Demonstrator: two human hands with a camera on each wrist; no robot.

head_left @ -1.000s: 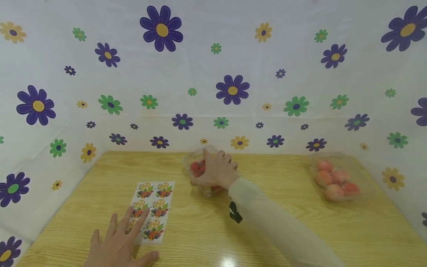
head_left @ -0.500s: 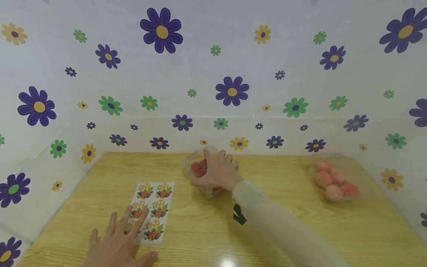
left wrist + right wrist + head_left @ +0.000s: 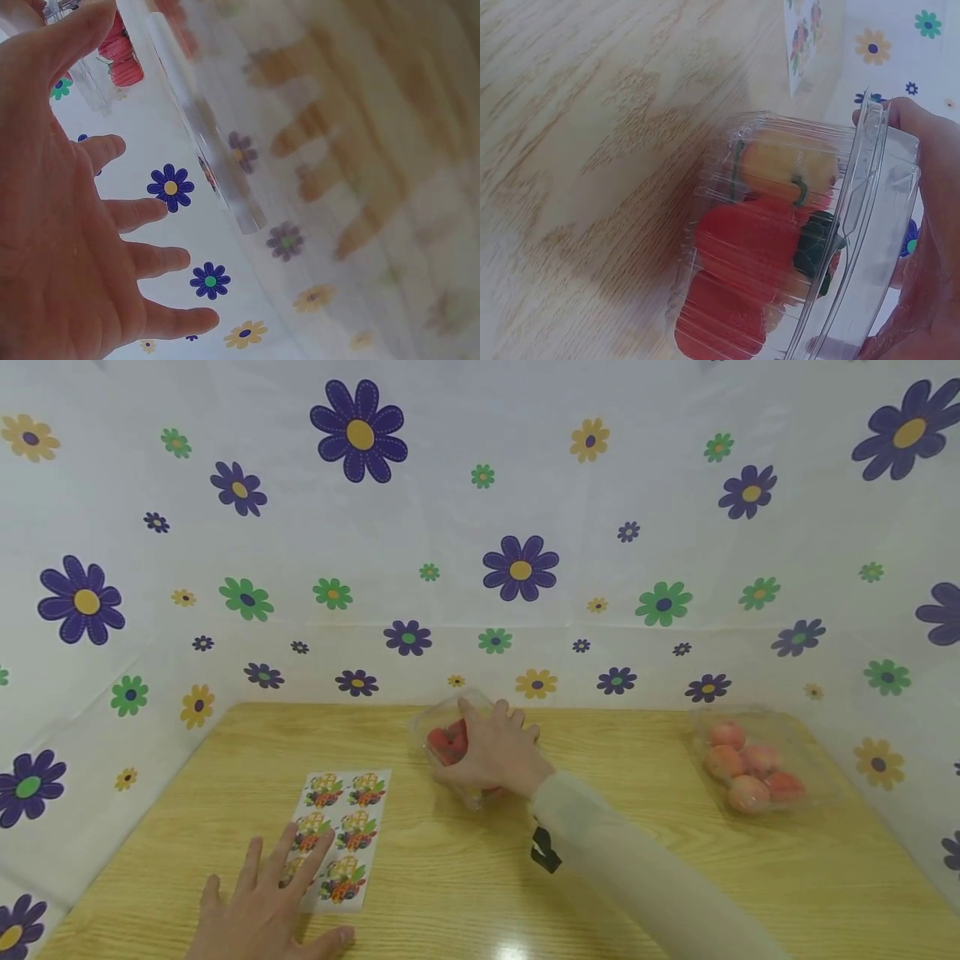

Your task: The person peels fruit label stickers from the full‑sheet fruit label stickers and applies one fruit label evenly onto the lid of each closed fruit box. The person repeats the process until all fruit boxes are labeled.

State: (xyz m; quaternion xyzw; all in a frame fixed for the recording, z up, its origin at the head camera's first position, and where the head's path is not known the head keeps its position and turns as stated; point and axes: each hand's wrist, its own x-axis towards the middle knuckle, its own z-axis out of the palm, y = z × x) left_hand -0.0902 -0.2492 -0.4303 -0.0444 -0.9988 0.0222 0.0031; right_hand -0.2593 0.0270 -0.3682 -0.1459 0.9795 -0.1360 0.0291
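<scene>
A clear plastic box (image 3: 429,720) with red fruit inside stands near the back middle of the table. My right hand (image 3: 498,747) lies over it from the right, fingers and thumb spread around its lid. In the right wrist view, the clear box (image 3: 742,247) shows red and yellow fruit with green leaves, and the hand (image 3: 930,255) grips its rim. A white sheet of fruit stickers (image 3: 352,827) lies left of centre. My left hand (image 3: 258,902) rests with spread fingers over the sheet's lower left part; in the left wrist view this hand (image 3: 75,225) has its fingers extended.
Another clear box (image 3: 813,768) holding several peach-like and red fruits stands at the right back of the wooden table (image 3: 637,860). A white cloth with printed flowers (image 3: 450,510) hangs behind the table and along both sides.
The right hand and the box under it have shifted very slightly to the right and toward me. The left hand has stayed in place.
</scene>
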